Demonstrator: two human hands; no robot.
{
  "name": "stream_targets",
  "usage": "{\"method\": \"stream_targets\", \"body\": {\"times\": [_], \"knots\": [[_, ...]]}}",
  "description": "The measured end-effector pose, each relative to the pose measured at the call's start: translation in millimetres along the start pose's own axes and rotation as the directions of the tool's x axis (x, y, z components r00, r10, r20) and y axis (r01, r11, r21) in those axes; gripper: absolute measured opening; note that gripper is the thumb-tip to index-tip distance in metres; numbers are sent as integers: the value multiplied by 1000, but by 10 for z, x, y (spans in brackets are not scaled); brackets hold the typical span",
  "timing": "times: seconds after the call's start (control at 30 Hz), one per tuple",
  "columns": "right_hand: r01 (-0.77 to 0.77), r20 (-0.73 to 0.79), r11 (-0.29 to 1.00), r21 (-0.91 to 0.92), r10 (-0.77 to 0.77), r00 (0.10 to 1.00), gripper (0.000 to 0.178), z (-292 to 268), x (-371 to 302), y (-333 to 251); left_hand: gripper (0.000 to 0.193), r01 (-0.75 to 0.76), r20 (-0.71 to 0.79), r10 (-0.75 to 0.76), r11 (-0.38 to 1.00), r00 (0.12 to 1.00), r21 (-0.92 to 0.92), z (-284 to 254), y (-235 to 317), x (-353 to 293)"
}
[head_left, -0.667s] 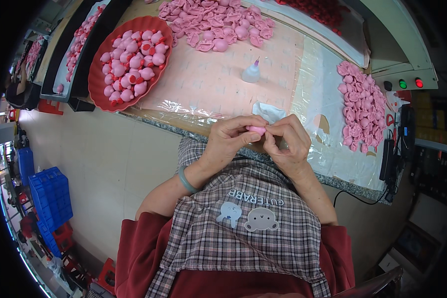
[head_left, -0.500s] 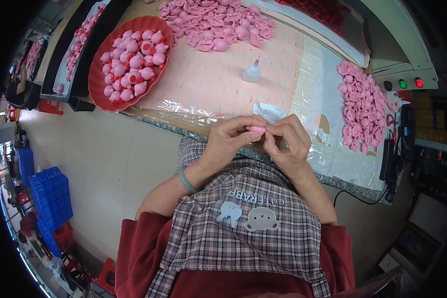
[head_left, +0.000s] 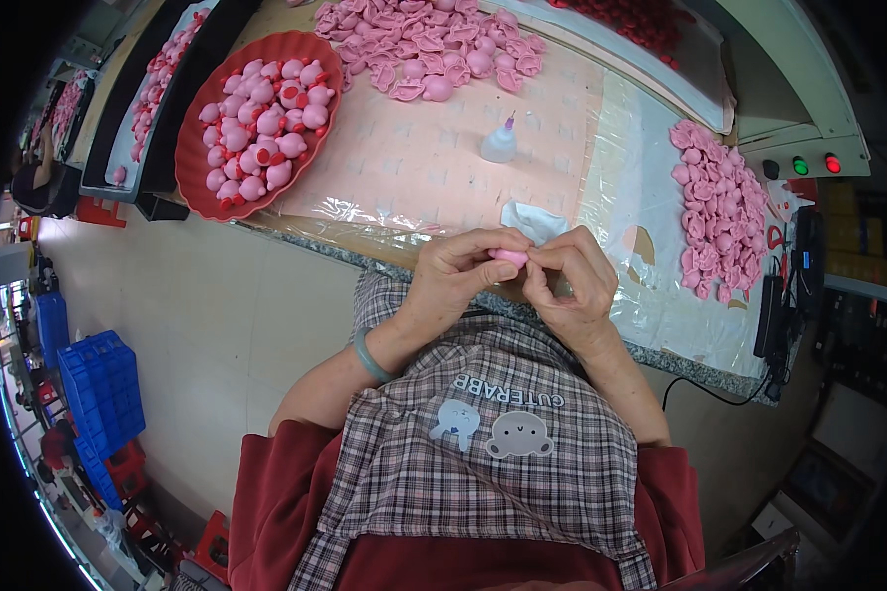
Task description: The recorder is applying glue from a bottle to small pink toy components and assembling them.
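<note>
Pinching a small pink piece [head_left: 510, 257] between the fingertips of both hands, the person holds it just above the near edge of the counter [head_left: 443, 167], close in front of the checked apron [head_left: 503, 463]. The left hand [head_left: 458, 276] curls over it from one side with thumb and forefinger closed on it; the right hand [head_left: 567, 286] meets it from the other, fingertips pressed against the same piece, so the two hands are together and touching around it. Most of the piece is hidden by the fingers; only a rounded pink sliver shows.

It looks light and smooth, probably soft plastic or rubber, with some give under pressure. Something that small would slip easily, so a fingertip pinch on its sides seems the only sensible hold, and not a hard one, in case it deforms.

A crumpled white cloth [head_left: 534, 219] lies on the counter just beyond the hands. Farther out stands a little squeeze bottle [head_left: 500, 144] with a pointed tip, upright on the clear plastic sheet that covers the surface. To the left sits a red round tray [head_left: 192, 163] filled with finished pink figures dotted with red. A loose heap of pink shells [head_left: 434, 49] lies at the far side, and another pile of pink parts [head_left: 721, 212] lies to the right, well apart from the hands. A green bangle [head_left: 370, 357] circles the left wrist.
</note>
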State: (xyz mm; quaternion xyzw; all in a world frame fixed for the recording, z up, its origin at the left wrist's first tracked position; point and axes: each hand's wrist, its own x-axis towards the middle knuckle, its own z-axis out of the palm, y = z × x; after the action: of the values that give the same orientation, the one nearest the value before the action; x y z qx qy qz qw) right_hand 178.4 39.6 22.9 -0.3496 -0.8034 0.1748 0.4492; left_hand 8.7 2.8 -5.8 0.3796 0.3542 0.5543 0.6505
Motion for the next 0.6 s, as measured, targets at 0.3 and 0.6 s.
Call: {"method": "stream_targets", "body": {"times": [0.3,0.6], "knots": [[0,4,1000,-3,0,1000,18,2,3,0,20,-9,4,9,1000,1000,-2,-4,-1,1],[-17,52,1000,-25,19,998,18,-73,114,-70,27,15,8,-15,1000,1000,23,36,74,-10]]}}
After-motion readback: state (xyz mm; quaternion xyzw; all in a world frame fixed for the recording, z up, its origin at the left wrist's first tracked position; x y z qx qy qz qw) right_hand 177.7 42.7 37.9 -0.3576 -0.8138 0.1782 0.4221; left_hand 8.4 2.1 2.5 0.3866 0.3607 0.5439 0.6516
